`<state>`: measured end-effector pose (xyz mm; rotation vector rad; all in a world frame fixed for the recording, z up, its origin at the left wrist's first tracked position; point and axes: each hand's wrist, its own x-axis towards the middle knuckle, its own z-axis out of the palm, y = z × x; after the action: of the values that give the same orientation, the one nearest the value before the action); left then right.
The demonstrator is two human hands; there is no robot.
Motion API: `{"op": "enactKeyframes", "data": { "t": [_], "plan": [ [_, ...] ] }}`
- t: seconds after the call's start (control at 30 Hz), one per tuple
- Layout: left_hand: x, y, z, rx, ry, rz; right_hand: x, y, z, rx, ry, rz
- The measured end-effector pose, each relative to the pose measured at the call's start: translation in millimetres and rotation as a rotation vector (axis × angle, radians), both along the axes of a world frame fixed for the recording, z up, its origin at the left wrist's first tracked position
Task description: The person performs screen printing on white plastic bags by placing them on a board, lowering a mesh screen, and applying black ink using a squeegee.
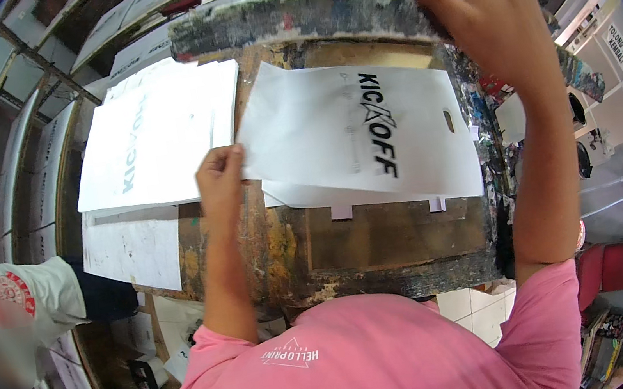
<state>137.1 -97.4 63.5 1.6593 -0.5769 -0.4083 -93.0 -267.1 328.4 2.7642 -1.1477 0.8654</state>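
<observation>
A white bag (pixel 298 121) with black printing and a cut-out handle slot lies across the work table. My left hand (pixel 221 173) pinches its left edge between thumb and fingers, and that side is slightly raised. My right hand (pixel 488 10) is up at the far right, its fingers curled round the end of a paint-stained screen printing frame (pixel 296 19), which is tilted up along the far side of the table. The frame's mesh is hardly visible from here. Beneath the bag, part of another white sheet (pixel 274 195) shows.
A stack of white printed bags (pixel 169 127) sits left of my left hand, with a smudged white sheet (pixel 133 245) below it. The paint-stained table (pixel 257 257) is before me. Racks (pixel 13 198) line the left, where another person (pixel 33 290) stands. A red chair (pixel 612 267) is at right.
</observation>
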Motion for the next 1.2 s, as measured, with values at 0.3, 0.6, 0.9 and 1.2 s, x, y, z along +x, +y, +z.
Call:
{"op": "enactKeyframes", "data": {
  "t": [0.3,0.6,0.9,1.2],
  "plan": [
    [218,122,3,0.165,0.189,0.017,2,-12,10,0.047,-0.020,0.007],
    [393,171,-17,1.069,-1.151,0.511,-22,-15,-10,-0.143,0.007,0.031],
    [-89,24,85,-0.497,0.302,-0.715,-33,-3,-64,-0.194,-0.040,0.096],
    [-128,97,-15,-0.287,1.134,-0.257,-99,44,-214,0.166,0.337,0.386]
  ]
}}
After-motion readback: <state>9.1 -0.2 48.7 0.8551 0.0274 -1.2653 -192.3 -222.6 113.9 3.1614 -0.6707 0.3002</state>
